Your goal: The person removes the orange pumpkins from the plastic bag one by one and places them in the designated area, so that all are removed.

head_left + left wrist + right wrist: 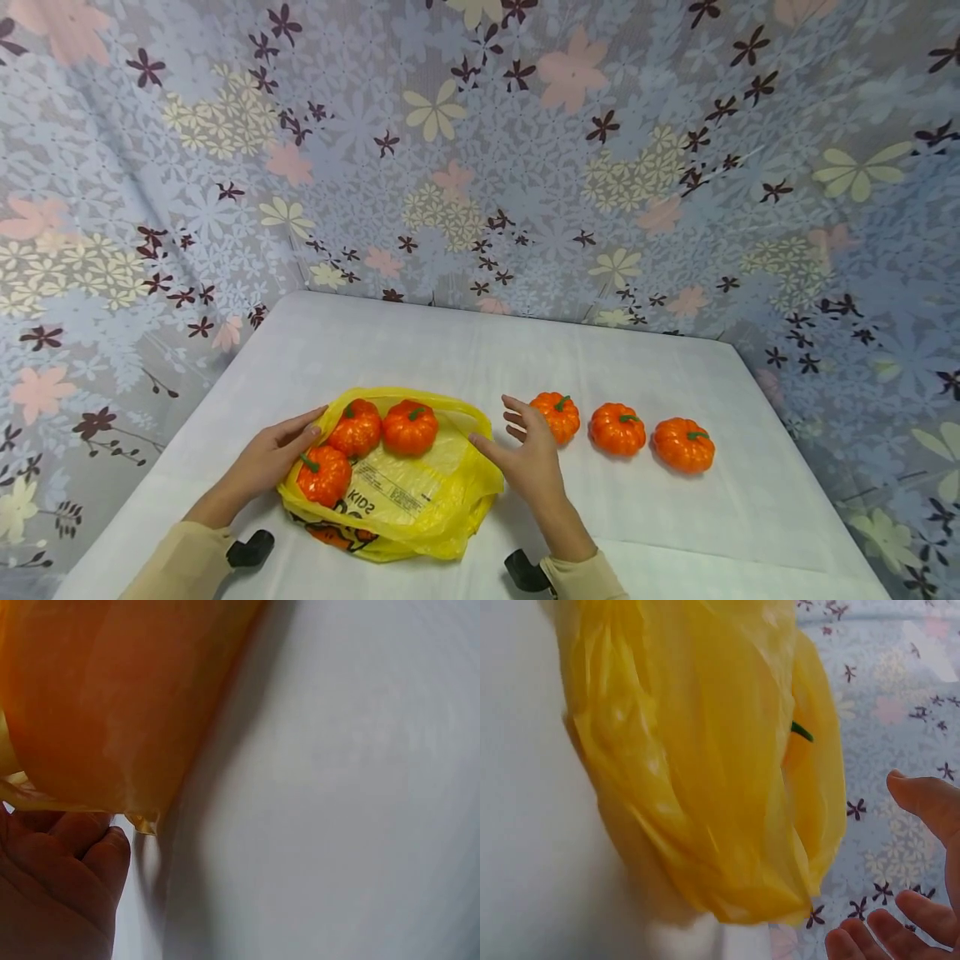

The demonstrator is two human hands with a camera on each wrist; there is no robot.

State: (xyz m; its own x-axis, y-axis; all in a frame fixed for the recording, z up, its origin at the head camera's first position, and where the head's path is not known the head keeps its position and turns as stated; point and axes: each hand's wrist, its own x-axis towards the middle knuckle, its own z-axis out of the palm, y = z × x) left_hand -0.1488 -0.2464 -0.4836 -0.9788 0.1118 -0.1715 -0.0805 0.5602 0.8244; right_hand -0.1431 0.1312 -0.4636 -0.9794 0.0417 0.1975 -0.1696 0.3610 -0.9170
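A yellow plastic bag (450, 521) with dark print lies on the table, its mouth spread wide. Inside it, toward the left and back, sit three small orange pumpkins (410, 430) with green stems. My left hand (258, 460) pinches the bag's left rim, beside the pumpkins; the left wrist view shows the fingers at the bag's edge. On the other side, my right hand (536, 471) holds nothing, its thumb and fingers spread. It hovers between the bag's right rim and the nearest loose pumpkin (561, 419), partly covering that pumpkin.
Two more pumpkins, a middle one (617, 431) and a far-right one (683, 446), stand in a row to the right of the nearest loose one. The white-covered table (720, 533) meets a flowered cloth backdrop (480, 167) behind and at both sides.
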